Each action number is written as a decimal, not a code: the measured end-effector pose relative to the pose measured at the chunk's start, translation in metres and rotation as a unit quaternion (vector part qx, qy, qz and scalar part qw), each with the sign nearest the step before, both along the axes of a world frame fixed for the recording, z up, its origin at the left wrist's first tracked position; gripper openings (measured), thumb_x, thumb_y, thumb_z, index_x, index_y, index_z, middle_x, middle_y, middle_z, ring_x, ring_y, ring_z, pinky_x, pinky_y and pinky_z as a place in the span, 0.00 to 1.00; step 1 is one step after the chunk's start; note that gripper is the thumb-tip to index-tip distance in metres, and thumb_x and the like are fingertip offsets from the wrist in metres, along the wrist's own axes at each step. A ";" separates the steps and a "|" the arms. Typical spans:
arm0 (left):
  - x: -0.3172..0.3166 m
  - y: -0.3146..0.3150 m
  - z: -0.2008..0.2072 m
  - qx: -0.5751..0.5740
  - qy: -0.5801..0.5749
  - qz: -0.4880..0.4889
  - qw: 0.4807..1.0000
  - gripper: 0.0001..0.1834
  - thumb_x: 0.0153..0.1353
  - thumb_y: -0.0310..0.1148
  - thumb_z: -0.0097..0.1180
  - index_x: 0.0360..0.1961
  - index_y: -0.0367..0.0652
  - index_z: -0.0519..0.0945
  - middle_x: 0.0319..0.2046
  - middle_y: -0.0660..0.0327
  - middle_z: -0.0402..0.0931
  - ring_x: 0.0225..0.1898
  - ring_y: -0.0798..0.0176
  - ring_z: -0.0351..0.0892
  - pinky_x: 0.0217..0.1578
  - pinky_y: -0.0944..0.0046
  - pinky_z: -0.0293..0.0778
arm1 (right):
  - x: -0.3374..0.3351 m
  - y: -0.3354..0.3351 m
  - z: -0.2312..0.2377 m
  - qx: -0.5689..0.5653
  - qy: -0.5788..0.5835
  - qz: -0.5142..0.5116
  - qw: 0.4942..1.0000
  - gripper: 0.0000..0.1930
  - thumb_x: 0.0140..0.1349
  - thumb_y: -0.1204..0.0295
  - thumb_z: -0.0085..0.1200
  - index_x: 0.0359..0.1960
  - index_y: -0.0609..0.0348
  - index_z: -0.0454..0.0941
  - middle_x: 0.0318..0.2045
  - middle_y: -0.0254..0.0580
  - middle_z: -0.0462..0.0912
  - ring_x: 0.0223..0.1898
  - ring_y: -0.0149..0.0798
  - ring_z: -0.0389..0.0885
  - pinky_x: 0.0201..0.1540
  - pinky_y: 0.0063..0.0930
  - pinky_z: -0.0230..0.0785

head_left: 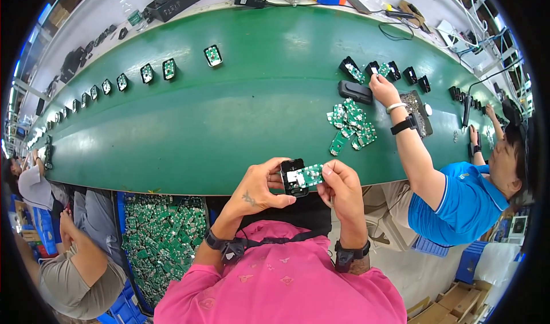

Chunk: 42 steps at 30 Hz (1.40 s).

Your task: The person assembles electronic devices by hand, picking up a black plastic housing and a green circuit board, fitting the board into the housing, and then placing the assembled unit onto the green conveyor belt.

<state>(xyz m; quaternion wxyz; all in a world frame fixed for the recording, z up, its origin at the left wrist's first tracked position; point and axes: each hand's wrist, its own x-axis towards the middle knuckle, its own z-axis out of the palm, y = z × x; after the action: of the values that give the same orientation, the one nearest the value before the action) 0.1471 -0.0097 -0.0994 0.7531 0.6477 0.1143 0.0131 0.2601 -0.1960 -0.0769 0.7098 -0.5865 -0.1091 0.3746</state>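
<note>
At the near edge of the green table, my left hand [260, 187] is closed around a small black plastic casing [293, 194], its open side facing up. My right hand [342, 187] pinches the right end of a green circuit board [311, 175] between thumb and fingers. The board's left end lies over the casing's opening; whether it sits inside the casing I cannot tell. Farther up and right lies a loose pile of green circuit boards [350, 123]. A closed black casing [355, 92] rests just beyond that pile.
A co-worker's hand [385, 90] reaches in from the right, near several black casings [409, 75] and a tray of small parts [417, 115]. Casings with boards [168, 69] form a row along the table's [189, 123] left. A bin of circuit boards [163, 232] stands left of me.
</note>
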 end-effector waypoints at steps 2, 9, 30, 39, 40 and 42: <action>0.001 -0.002 0.000 0.007 0.011 0.002 1.000 0.41 0.41 0.25 0.73 0.60 0.34 0.72 0.47 0.58 0.80 0.46 0.66 0.82 0.51 0.64 0.79 | 0.000 -0.001 0.001 0.002 -0.003 -0.003 1.000 0.12 0.73 0.67 0.49 0.31 0.58 0.74 0.19 0.33 0.76 0.15 0.21 0.68 0.16 0.15 0.56; 0.001 -0.004 -0.001 -0.008 0.009 0.014 1.000 0.42 0.43 0.21 0.70 0.63 0.35 0.69 0.49 0.58 0.77 0.46 0.64 0.82 0.46 0.64 0.82 | -0.003 0.003 -0.003 -0.038 -0.041 0.016 0.998 0.10 0.72 0.68 0.50 0.31 0.59 0.74 0.20 0.33 0.76 0.15 0.20 0.68 0.16 0.14 0.55; 0.010 -0.026 -0.004 -0.023 -0.034 0.069 0.997 0.27 0.66 0.23 0.51 0.66 0.45 0.66 0.37 0.62 0.77 0.29 0.75 0.75 0.27 0.72 0.73 | -0.017 0.019 -0.004 -0.004 -0.113 0.049 0.992 0.08 0.70 0.78 0.52 0.45 0.67 0.82 0.26 0.35 0.80 0.21 0.23 0.76 0.21 0.17 0.67; 0.007 -0.031 0.021 0.123 -0.072 0.159 0.977 0.30 0.62 0.18 0.53 0.66 0.43 0.69 0.46 0.58 0.80 0.36 0.72 0.78 0.33 0.71 0.76 | -0.015 0.020 0.011 -0.095 -0.484 0.001 0.870 0.05 0.70 0.77 0.51 0.40 0.66 0.78 0.27 0.43 0.80 0.23 0.37 0.78 0.26 0.29 0.69; 0.008 -0.031 0.024 0.122 -0.072 0.159 0.977 0.30 0.62 0.18 0.53 0.66 0.43 0.69 0.46 0.58 0.80 0.36 0.72 0.78 0.33 0.71 0.76 | -0.012 0.021 0.015 -0.124 -0.577 0.000 0.807 0.04 0.69 0.77 0.51 0.38 0.66 0.76 0.26 0.46 0.79 0.25 0.44 0.79 0.28 0.34 0.69; 0.008 -0.030 0.031 0.192 -0.098 0.182 0.959 0.31 0.60 0.20 0.55 0.66 0.45 0.70 0.41 0.53 0.80 0.30 0.68 0.75 0.32 0.65 0.74 | -0.010 0.021 0.026 -0.134 -0.587 0.050 0.797 0.03 0.68 0.77 0.51 0.36 0.64 0.75 0.26 0.47 0.77 0.26 0.49 0.78 0.28 0.39 0.69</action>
<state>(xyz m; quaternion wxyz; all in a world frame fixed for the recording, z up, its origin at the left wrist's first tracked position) 0.1552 -0.0396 -0.0687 0.6072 0.7439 0.1507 0.2350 0.2504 -0.1751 -0.0513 0.4043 -0.7771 -0.4824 0.0046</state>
